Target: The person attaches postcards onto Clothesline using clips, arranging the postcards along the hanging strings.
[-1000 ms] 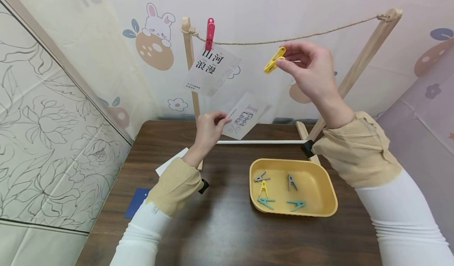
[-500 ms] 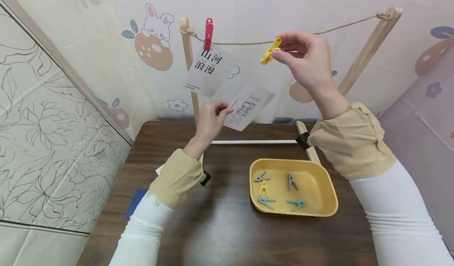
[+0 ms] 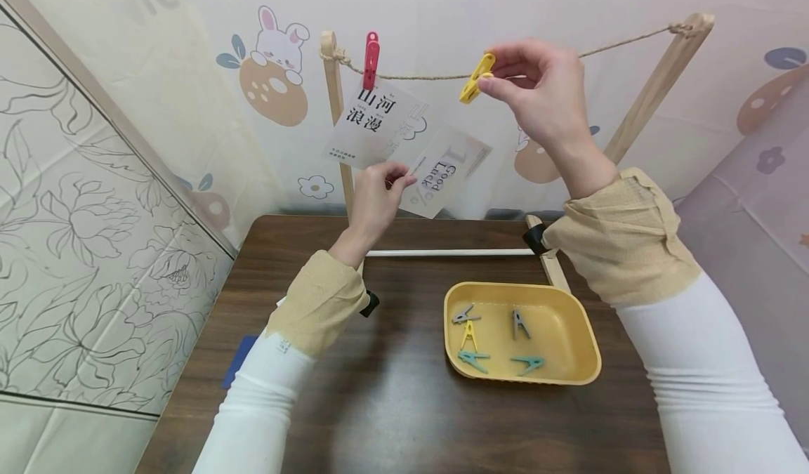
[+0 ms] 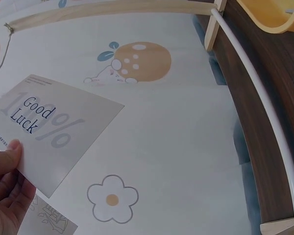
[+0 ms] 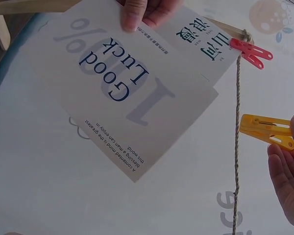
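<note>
Up near the thin brown twine line [image 3: 430, 76], the right hand [image 3: 537, 98] pinches a yellow plastic clothespin [image 3: 476, 88] between thumb and fingers, and the pin is just beside the line. Lower and to the left, the left hand [image 3: 374, 200] pinches one corner of a pale grey paper card printed "Good Luck" [image 3: 445, 172], which is tilted in the air below the line. A red plastic clothespin [image 3: 370, 60] clamps a white paper card with black Chinese characters [image 3: 373, 126] onto the line, next to the left wooden post [image 3: 335, 102]. On the dark brown wooden surface [image 3: 392, 390] stands a yellow rectangular plastic tray [image 3: 584, 340] with five small clothespins [image 3: 493, 340] inside.
</note>
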